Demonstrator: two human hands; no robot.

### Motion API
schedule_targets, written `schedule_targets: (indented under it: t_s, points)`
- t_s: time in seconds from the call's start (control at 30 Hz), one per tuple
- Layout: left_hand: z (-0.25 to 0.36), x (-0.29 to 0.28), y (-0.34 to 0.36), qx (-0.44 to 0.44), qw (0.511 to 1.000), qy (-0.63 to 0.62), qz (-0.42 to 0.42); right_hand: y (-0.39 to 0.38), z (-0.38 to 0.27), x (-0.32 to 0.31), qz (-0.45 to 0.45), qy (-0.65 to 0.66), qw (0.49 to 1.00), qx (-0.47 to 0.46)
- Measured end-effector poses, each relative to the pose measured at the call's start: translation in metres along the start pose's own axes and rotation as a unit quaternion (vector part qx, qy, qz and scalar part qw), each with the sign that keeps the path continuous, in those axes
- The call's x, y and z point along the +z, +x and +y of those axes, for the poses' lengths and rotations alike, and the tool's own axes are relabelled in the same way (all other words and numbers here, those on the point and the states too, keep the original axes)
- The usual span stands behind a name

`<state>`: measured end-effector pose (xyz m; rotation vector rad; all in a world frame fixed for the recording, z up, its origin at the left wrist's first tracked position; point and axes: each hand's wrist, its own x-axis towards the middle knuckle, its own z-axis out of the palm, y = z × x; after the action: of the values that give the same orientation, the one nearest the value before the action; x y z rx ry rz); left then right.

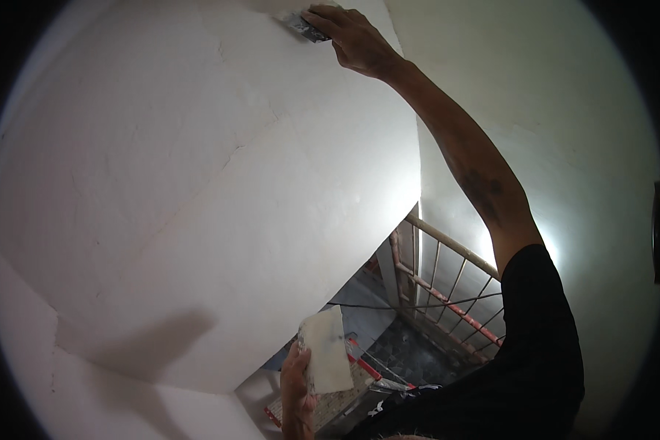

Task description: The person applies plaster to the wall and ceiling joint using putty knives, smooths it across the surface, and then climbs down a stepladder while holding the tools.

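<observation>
High at the top, my right hand [356,40] is closed around a putty knife [309,26] whose blade is smeared with white. The blade lies against the white sloping surface [220,183], and its handle is mostly hidden by my fingers. Lower down, my left hand [297,385] grips the left edge of a flat, pale rectangular board [328,352], held upright. The board has a few grey smudges on its face and stays apart from the sloping surface. Fine cracks and a faint diagonal seam run across that surface.
A pale wall [565,95] rises on the right, meeting the slope at a corner. Below are a metal railing [455,249] with red and tan bars, a thin dark cable [447,302], and a red-edged platform [293,412]. Dark flooring [422,345] shows far beneath.
</observation>
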<state>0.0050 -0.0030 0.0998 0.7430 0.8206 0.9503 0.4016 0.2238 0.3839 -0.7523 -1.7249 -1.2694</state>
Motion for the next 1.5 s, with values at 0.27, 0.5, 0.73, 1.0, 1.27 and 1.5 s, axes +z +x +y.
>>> schedule_targets:
  t_s: [0.27,0.5,0.73,1.0,1.27,1.5]
  points:
    - [-0.004,-0.006,0.004,-0.008,0.999,-0.037,0.01,-0.049,-0.045,0.015,-0.014,-0.063,0.996,0.062]
    - [-0.002,-0.005,0.009,-0.016,0.998,-0.053,0.009,-0.119,-0.097,0.031,-0.008,-0.023,0.991,0.134]
    - [0.004,0.002,0.015,0.005,1.0,-0.025,0.018,-0.18,-0.137,0.008,-0.07,0.018,0.985,0.16]
    - [0.017,0.009,0.047,0.079,0.99,-0.103,-0.051,-0.167,-0.209,-0.101,-0.261,0.326,0.69,0.591]
    - [0.042,0.063,0.079,0.057,0.98,-0.176,-0.072,-0.117,-0.256,-0.152,-0.242,0.363,0.719,0.54]
    - [0.037,0.08,0.056,0.083,0.952,-0.168,-0.242,-0.118,-0.278,-0.161,-0.152,0.384,0.905,0.097]
